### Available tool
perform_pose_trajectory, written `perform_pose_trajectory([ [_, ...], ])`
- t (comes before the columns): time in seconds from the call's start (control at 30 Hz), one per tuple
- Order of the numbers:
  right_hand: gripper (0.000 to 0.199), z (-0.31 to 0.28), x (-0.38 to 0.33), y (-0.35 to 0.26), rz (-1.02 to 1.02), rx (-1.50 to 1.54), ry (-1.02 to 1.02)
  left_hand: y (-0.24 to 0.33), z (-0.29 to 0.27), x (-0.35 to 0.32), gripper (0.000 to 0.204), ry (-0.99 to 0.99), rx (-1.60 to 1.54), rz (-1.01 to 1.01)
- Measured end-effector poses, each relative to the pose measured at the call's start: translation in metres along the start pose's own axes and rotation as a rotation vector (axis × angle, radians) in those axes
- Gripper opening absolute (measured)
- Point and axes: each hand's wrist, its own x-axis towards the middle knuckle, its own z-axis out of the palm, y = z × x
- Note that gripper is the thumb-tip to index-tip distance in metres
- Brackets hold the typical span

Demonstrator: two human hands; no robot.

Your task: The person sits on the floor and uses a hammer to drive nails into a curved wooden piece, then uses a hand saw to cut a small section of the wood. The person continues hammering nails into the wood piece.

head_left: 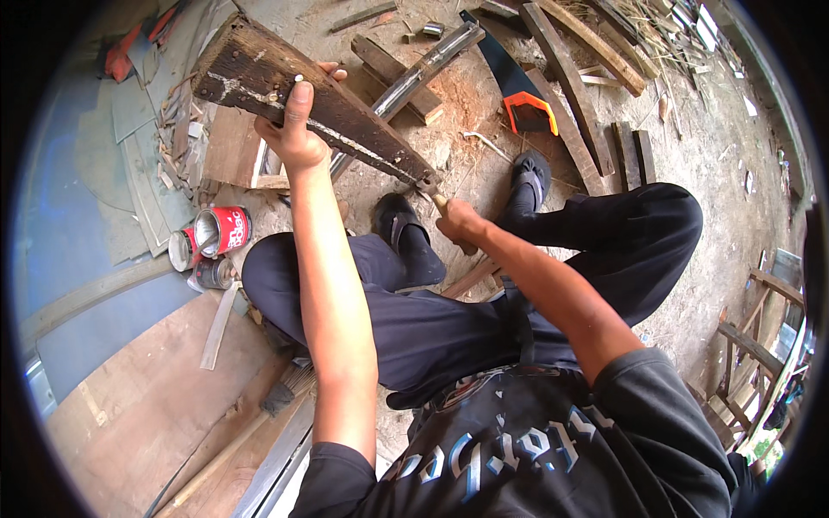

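My left hand (298, 142) grips a long dark, weathered wooden board (354, 121) by its edge, thumb on the near side. The board slants from upper left down to the middle, with pale streaks along it and small holes or nail heads. My right hand (460, 222) is closed around the wooden handle of a tool (440, 204). The small metal end of this tool meets the board's lower right end. Its exact kind is hard to make out there. Behind the board a metal-faced bar (423, 69) lies aslant over wood pieces.
A handsaw (528, 110) with an orange-edged handle lies beyond my feet. Timber lengths (570, 95) lie at the upper right, and short blocks (635, 154) below them. Paint cans (226, 230) stand left of my knee. Sheets (129, 190) cover the left side. A wooden frame (751, 345) stands far right.
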Motion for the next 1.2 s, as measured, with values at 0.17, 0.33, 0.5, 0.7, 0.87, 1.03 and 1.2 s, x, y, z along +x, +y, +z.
perform_pose_trajectory([
  [0.17, 0.035, 0.004, 0.002, 0.056, -0.136, -0.085, 0.438, -0.007, -0.045, 0.033, 0.041, 0.453, 0.051, -0.114],
  [0.33, 0.036, -0.019, 0.008, 0.072, -0.146, -0.120, 0.399, -0.020, -0.063, 0.037, 0.058, 0.309, 0.144, -0.134],
  [0.5, 0.041, -0.043, 0.006, 0.053, -0.120, -0.368, 0.329, -0.014, -0.060, 0.032, 0.056, 0.355, 0.164, -0.142],
  [0.7, 0.037, -0.058, 0.012, 0.040, -0.163, -0.575, 0.307, -0.007, -0.070, 0.019, 0.058, 0.350, 0.119, -0.140],
  [0.87, 0.031, -0.055, 0.029, 0.014, -0.039, -0.507, 0.423, 0.004, -0.066, 0.006, 0.053, 0.410, 0.017, -0.096],
  [1.03, 0.025, -0.052, 0.062, -0.009, -0.026, -0.302, 0.652, 0.015, -0.043, -0.019, 0.053, 0.268, 0.060, -0.001],
  [1.2, 0.017, -0.042, 0.060, 0.016, -0.141, -0.061, 0.762, 0.020, -0.041, -0.025, 0.052, 0.301, 0.016, 0.001],
])
